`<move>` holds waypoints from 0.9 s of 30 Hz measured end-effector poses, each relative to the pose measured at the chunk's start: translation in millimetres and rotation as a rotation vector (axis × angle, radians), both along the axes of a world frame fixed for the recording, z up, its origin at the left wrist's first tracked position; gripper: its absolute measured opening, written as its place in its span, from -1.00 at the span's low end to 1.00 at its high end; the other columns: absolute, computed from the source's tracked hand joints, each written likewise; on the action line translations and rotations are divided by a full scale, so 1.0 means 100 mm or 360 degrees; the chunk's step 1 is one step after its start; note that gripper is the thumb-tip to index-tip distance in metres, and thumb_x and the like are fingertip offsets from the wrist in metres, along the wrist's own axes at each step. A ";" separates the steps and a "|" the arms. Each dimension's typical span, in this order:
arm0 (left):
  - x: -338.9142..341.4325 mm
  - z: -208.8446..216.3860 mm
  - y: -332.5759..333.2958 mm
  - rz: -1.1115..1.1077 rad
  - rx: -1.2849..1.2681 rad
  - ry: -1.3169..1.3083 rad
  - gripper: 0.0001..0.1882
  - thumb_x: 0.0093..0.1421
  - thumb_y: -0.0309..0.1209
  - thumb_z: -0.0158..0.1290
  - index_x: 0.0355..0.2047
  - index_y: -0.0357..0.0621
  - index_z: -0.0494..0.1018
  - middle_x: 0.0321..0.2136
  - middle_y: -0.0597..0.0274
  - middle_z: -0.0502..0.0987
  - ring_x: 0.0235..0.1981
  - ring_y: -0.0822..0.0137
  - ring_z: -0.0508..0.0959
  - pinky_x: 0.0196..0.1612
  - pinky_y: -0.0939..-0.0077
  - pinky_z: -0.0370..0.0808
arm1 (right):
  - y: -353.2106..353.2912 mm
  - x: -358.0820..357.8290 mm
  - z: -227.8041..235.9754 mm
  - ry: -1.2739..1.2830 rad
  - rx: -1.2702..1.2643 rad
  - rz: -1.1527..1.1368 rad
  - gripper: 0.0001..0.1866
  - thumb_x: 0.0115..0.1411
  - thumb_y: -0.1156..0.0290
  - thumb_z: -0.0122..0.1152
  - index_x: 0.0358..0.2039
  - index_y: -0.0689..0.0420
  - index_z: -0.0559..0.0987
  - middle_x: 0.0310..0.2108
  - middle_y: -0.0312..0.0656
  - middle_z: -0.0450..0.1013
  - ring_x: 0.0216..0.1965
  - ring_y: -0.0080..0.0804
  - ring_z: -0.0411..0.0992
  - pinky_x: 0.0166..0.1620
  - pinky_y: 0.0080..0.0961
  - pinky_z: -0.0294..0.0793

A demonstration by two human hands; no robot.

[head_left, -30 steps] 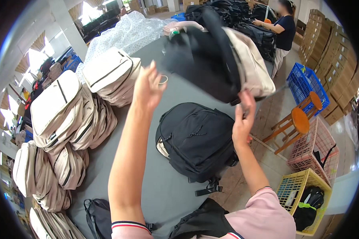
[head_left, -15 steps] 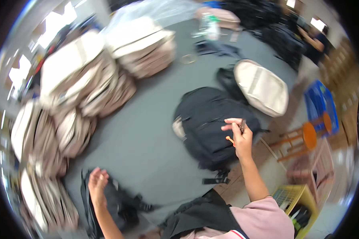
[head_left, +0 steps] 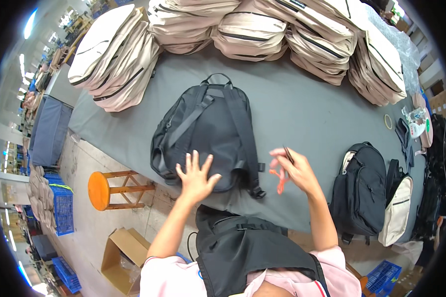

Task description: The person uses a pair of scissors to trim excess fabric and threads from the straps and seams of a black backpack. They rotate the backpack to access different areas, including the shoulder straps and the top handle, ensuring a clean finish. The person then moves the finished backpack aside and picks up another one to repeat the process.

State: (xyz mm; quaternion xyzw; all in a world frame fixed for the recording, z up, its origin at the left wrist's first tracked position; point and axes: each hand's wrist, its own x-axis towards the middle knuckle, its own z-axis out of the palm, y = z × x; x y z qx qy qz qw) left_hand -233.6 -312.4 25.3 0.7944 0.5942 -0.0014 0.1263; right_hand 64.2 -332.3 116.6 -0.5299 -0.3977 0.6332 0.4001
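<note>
A black backpack point(head_left: 210, 123) lies in front of me on the grey table, its shoulder straps and top handle facing up. My left hand point(head_left: 197, 179) is spread open over its lower part, fingers apart, apparently resting on the fabric. To the right of the bag, above the table, my right hand point(head_left: 300, 173) is closed around what looks like small scissors point(head_left: 281, 185). Orange handles hang below the fingers and a dark pointed tip sticks up past them. Further right, a second black backpack point(head_left: 362, 190) lies beside a cream backpack point(head_left: 397, 210).
Stacks of cream backpacks point(head_left: 252, 32) line the table's far side. A roll of tape point(head_left: 388, 122) and a bottle point(head_left: 416, 129) lie at the right. Left of the table stand an orange stool point(head_left: 100, 190), an opened cardboard box point(head_left: 116, 257) and a blue crate point(head_left: 62, 208).
The view has swung left, bringing the nearer black backpack to the middle. My left hand has come down over it, fingers spread. My right hand still holds the scissors, now beside this bag.
</note>
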 end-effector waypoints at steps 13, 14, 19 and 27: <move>-0.06 1.25 0.92 -0.1044 -0.1613 -0.1398 -0.46 0.19 -0.25 0.03 0.15 -0.16 0.26 0.15 0.04 0.31 0.16 0.11 0.32 0.17 0.30 0.25 | 0.88 -0.30 -0.72 -0.1335 0.0269 -0.0148 -0.68 0.03 0.26 0.27 -0.28 0.20 0.48 -0.39 -0.01 0.50 -0.28 0.03 0.47 -0.25 -0.19 0.41; 0.02 1.24 1.23 -0.0956 -0.1168 -0.1339 -0.49 0.20 -0.20 0.04 0.08 -0.22 0.33 0.11 0.07 0.34 0.16 0.18 0.32 0.17 0.29 0.25 | 0.80 -0.44 -0.60 -0.1398 0.0432 -0.0112 -0.72 0.03 0.31 0.27 -0.33 0.20 0.44 -0.42 -0.02 0.48 -0.32 0.04 0.45 -0.30 -0.17 0.40; 0.86 0.53 2.70 -0.0541 -0.0012 -0.1139 -0.41 0.19 -0.06 -0.03 0.07 -0.27 0.33 0.05 -0.08 0.38 0.12 0.02 0.35 0.13 0.30 0.28 | 0.58 -0.76 -0.30 -0.1532 0.0737 -0.0253 -0.78 0.05 0.42 0.23 -0.43 0.18 0.36 -0.48 -0.10 0.38 -0.46 0.01 0.41 -0.44 -0.18 0.37; 1.57 0.28 3.29 -0.0682 -0.1446 -0.1043 -0.77 0.17 -0.31 0.10 -0.32 -0.26 0.51 -0.45 0.21 0.59 -0.45 0.57 0.44 -0.39 0.67 0.33 | 0.66 -0.45 -0.36 -0.1752 0.0389 -0.0435 -0.76 0.08 0.38 0.21 -0.22 0.09 0.47 -0.36 -0.20 0.42 -0.43 -0.10 0.46 -0.38 -0.25 0.44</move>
